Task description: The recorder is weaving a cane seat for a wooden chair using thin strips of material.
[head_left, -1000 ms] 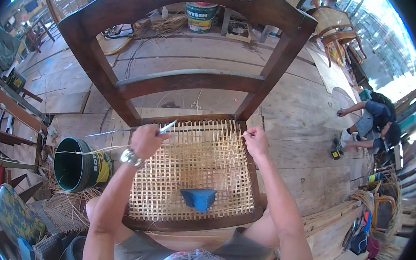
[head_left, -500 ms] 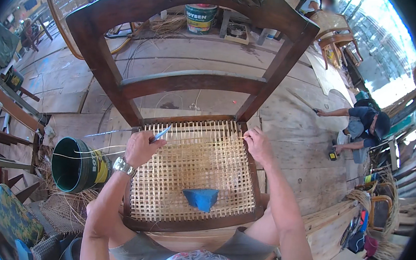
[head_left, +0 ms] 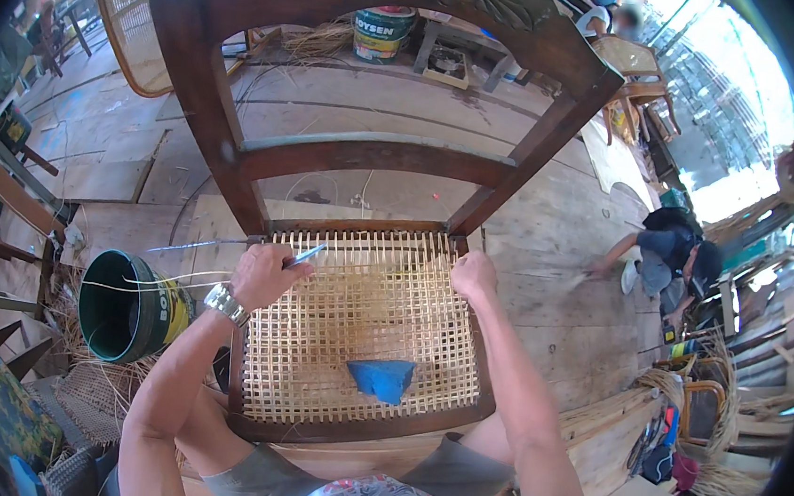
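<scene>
A dark wooden chair (head_left: 235, 154) stands in front of me with a woven cane seat (head_left: 361, 339). My left hand (head_left: 265, 274), with a metal watch on its wrist, rests at the seat's far left corner and grips a thin metal tool (head_left: 305, 256) together with a cane strand (head_left: 199, 248) that runs off to the left. Closed in a fist, my right hand (head_left: 473, 276) presses on the seat's far right edge; what it pinches is hidden. A blue cloth (head_left: 381, 379) lies on the near part of the weave.
A green bucket (head_left: 127, 309) with cane strands stands left of the chair. Another paint bucket (head_left: 381, 31) sits beyond the chair back. A person (head_left: 670, 262) crouches on the plank floor at right. Bundles of cane (head_left: 678, 386) and chair frames lie around.
The chair looms larger as my head came closer. My left hand slid slightly back along the seat's left edge with the tool; the right hand stayed at the far right edge.
</scene>
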`<state>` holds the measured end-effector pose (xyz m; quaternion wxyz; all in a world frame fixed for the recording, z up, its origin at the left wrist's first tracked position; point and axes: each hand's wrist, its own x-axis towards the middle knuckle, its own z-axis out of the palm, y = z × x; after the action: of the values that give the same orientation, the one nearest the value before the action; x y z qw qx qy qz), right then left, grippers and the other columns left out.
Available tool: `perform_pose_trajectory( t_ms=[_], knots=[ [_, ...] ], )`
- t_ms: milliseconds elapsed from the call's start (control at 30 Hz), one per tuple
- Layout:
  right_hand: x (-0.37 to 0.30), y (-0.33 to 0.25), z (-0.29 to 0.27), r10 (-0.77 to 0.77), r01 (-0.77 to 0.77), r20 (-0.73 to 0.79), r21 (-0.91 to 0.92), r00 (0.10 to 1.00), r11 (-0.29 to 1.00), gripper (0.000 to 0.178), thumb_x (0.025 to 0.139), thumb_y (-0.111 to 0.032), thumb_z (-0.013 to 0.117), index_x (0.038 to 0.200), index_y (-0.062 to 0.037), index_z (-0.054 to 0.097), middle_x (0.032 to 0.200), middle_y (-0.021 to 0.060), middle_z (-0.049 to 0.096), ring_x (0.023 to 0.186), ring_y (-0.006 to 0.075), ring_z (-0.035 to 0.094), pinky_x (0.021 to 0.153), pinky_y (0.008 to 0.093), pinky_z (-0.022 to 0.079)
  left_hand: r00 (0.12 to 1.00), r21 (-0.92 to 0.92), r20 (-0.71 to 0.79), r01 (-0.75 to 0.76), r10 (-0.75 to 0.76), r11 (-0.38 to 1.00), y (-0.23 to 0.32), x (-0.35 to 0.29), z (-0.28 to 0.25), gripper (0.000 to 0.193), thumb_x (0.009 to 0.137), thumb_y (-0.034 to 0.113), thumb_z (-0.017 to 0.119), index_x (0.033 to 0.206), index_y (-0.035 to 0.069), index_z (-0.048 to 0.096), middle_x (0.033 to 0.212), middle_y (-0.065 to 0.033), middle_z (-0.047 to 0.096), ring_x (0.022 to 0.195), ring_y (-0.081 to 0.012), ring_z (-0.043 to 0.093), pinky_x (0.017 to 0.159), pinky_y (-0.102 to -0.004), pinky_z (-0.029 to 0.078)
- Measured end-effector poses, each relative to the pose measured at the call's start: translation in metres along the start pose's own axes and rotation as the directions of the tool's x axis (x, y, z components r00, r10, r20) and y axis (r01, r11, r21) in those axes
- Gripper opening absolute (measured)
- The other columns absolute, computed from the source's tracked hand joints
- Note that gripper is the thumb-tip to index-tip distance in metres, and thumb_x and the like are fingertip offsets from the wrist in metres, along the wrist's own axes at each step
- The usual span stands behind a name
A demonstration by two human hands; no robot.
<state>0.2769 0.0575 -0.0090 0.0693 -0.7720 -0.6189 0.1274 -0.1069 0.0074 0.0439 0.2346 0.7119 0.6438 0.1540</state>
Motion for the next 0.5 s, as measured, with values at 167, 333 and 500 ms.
perform_pose_trajectory(
  t_ms=[167,333,500],
  knots=[
    [-0.008,0.000,-0.005,-0.113,0.112,0.032,0.047,0.993,0.993,0.029,0.090,-0.007,0.052,0.115,0.0072,0.053,0.117,0.0293,0.061,0.105,0.0439,0.064,0.090,0.0480,0.053,1.000,0.005,-0.007,0.016,-0.016,1.000,-0.010,-0.005,0.003,0.042,0.085,0.045,0.074,0.080,0.004,0.072,0.075,-0.0189,0.068,0.072,-0.0361,0.067,0.067,-0.0468,0.050],
    [-0.001,0.009,-0.027,-0.161,0.172,0.160,-0.054,0.974,0.984,0.030,0.091,-0.012,0.058,0.117,0.0043,0.055,0.114,0.0286,0.062,0.100,0.0435,0.065,0.088,0.0469,0.053,0.998,-0.030,-0.021,0.062,-0.063,0.998,-0.033,-0.004,-0.004,0.043,0.085,0.045,0.074,0.078,0.002,0.069,0.074,-0.0200,0.067,0.070,-0.0377,0.066,0.066,-0.0475,0.050],
    [-0.018,0.027,-0.052,-0.195,0.195,-0.023,0.236,0.980,0.952,0.042,0.091,-0.020,0.065,0.125,0.0034,0.055,0.110,0.0241,0.065,0.095,0.0367,0.067,0.086,0.0425,0.054,0.990,-0.003,-0.124,-0.063,0.062,0.998,-0.071,-0.023,0.000,0.047,0.085,0.045,0.074,0.076,0.000,0.068,0.073,-0.0215,0.066,0.070,-0.0399,0.065,0.064,-0.0464,0.049]
  ],
)
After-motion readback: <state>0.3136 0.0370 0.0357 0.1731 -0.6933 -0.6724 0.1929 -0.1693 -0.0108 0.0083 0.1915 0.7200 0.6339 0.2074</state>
